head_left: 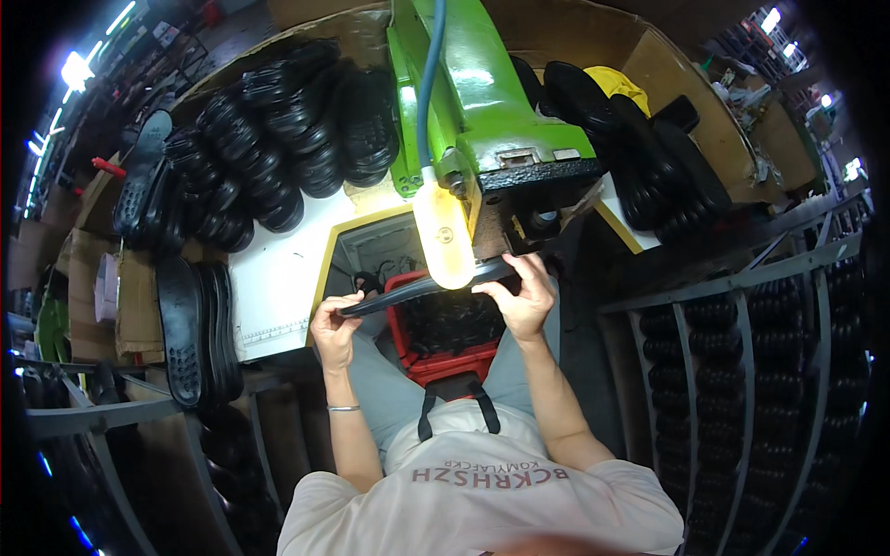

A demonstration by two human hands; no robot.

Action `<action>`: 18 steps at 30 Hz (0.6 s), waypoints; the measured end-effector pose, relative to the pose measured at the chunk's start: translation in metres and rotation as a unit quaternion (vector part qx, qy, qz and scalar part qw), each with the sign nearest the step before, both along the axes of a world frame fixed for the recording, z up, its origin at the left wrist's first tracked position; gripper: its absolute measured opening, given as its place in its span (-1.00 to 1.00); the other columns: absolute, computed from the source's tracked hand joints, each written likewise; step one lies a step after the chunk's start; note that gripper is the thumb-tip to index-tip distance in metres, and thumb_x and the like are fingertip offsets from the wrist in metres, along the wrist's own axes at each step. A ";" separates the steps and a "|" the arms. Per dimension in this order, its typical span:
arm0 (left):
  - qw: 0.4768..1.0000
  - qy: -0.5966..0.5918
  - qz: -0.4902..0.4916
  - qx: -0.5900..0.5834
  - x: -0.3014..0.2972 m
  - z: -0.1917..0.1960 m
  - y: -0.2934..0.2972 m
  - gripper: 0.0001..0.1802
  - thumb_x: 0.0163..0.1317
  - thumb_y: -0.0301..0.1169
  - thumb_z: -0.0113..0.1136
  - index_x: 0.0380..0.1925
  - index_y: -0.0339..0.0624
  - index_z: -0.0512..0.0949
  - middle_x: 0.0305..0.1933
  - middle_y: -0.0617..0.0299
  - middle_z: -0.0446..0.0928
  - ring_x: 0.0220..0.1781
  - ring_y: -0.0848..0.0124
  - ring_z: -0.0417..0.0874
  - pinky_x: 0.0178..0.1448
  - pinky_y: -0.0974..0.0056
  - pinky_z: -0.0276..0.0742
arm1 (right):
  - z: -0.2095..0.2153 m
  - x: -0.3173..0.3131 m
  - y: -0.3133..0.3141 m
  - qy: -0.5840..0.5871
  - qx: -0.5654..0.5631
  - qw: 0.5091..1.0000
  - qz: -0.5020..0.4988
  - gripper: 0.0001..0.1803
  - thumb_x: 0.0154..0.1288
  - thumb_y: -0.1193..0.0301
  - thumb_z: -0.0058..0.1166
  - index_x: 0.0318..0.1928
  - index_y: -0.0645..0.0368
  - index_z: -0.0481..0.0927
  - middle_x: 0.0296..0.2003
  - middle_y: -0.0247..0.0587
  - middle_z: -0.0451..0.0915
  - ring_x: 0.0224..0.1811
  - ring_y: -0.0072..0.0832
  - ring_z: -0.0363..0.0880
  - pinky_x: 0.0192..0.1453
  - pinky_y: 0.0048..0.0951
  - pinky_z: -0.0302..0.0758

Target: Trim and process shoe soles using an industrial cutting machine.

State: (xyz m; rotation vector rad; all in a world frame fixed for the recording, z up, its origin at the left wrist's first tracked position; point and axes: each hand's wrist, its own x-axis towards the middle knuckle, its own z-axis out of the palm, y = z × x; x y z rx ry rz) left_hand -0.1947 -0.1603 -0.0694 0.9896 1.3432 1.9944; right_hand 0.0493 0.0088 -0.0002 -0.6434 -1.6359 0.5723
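Observation:
A black shoe sole (399, 295) is stretched edge-on between my two hands, under the yellow lamp head (445, 236) of a green machine (496, 93). My left hand (335, 326) pinches one end between thumb and fingers. At the other end my right hand (525, 295) grips it, thumb below and fingers over the top. The lamp head hides part of the sole's middle. Directly beneath it, a red bin (405, 357) between my knees holds a heap of black scraps.
Stacks of black soles (278, 139) cover the white table (269, 287) to the left, with more soles (640, 148) at right beside a yellow cloth (619, 88). Cardboard walls (686, 83) stand behind. Metal racks (742, 278) filled with soles flank me on both sides.

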 end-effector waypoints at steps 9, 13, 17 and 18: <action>0.990 0.135 0.034 -0.030 0.078 0.046 0.072 -0.50 -0.12 -0.45 0.55 -0.21 -0.25 0.44 -0.28 0.23 0.50 -0.19 0.41 0.61 0.14 0.17 0.55 | -0.008 0.078 0.046 0.079 -0.066 0.995 0.010 -0.37 -0.09 0.71 0.39 0.08 0.31 0.48 0.10 -0.12 0.40 0.11 -0.32 0.47 0.16 -0.30 0.55; 0.969 0.232 0.083 -0.016 0.120 0.086 0.111 -0.37 -0.18 -0.33 0.61 -0.19 -0.27 0.38 -0.40 0.07 0.56 -0.41 0.29 0.65 -0.28 0.23 0.60 | -0.024 0.122 0.076 0.111 -0.130 0.985 -0.036 -0.36 -0.02 0.57 0.42 0.12 0.34 0.46 0.07 -0.22 0.44 0.10 -0.38 0.46 0.17 -0.37 0.51; 0.963 0.239 0.126 0.016 0.130 0.077 0.118 -0.38 -0.17 -0.34 0.60 -0.18 -0.26 0.38 -0.40 0.05 0.56 -0.41 0.28 0.65 -0.31 0.23 0.59 | -0.029 0.130 0.086 0.120 -0.134 0.983 -0.036 -0.35 -0.03 0.54 0.44 0.12 0.34 0.47 0.06 -0.25 0.45 0.09 -0.44 0.46 0.15 -0.44 0.48; 0.969 0.220 0.108 0.019 0.127 0.067 0.117 -0.41 -0.17 -0.37 0.60 -0.21 -0.26 0.40 -0.40 0.06 0.56 -0.41 0.28 0.65 -0.30 0.24 0.59 | -0.031 0.128 0.086 0.114 -0.136 0.984 -0.027 -0.36 -0.03 0.54 0.44 0.11 0.34 0.48 0.07 -0.25 0.45 0.09 -0.45 0.45 0.14 -0.45 0.48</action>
